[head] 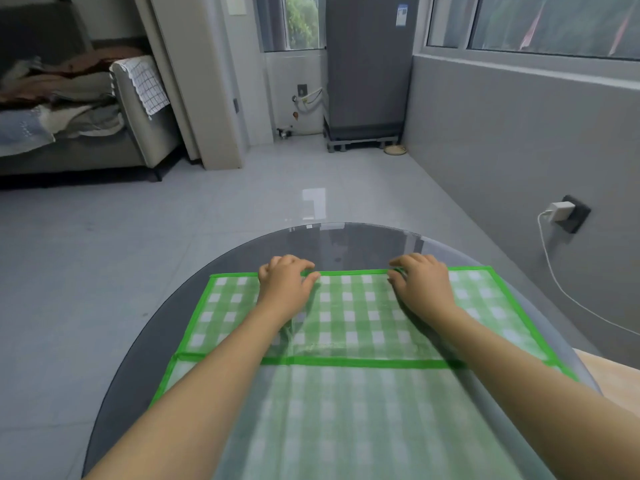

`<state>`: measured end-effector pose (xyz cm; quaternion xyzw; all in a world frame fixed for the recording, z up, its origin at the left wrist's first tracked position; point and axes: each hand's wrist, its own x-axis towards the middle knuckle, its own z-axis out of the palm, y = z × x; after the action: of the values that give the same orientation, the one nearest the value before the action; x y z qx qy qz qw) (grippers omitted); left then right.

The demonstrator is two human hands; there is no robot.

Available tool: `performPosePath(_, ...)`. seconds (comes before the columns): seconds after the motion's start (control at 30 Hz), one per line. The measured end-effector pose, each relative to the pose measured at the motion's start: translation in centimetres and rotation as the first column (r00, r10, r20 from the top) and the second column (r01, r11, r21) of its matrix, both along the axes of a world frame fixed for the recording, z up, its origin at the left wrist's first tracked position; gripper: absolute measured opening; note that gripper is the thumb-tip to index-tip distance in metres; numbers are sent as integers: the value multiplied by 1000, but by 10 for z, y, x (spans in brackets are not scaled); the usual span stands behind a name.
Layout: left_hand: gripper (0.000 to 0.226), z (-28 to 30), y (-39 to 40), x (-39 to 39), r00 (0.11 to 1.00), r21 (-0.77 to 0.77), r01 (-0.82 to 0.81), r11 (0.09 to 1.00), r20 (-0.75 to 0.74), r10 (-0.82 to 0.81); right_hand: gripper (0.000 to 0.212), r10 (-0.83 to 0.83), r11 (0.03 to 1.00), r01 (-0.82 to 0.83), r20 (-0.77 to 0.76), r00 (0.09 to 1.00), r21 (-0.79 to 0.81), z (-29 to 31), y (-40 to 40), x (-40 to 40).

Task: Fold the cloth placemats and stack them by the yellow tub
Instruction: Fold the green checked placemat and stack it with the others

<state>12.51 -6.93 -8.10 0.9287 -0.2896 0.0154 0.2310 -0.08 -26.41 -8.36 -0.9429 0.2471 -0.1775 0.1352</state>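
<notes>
At mid-frame, the left hand and right hand rest side by side on the far edge of a green checked placemat. Both have their fingers curled over the bright green border, fingertips pressing or pinching the hem; whether the cloth is actually lifted between finger and thumb cannot be told. The forearms run down to the lower corners of the frame.

That placemat lies flat in the lower middle of the frame, its near border overlapping a second, paler placemat that runs down out of the bottom edge. Both lie on a round, dark glass table, whose far rim curves just above the hands.

Beyond the table, pale grey glossy tiles form the floor. Upper left holds a sofa heaped with fabrics, a checked cloth draped over its arm. Upper centre shows a grey appliance on a low stand beside a window. Along the right, a grey wall carries a socket with a white charger, its cable trailing down toward the right edge.
</notes>
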Motion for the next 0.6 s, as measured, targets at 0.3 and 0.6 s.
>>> performPosePath(0.3, 8, 1, -11, 16, 998, -128, -29, 991, -52, 22, 14, -47, 997, 53, -106, 993, 57, 2, -12, 23)
performPosePath(0.6, 11, 64, 16, -22, 1000, -298, 19, 954, 11, -17, 4, -1, 977, -40, 189, 982, 211, 64, 11, -26)
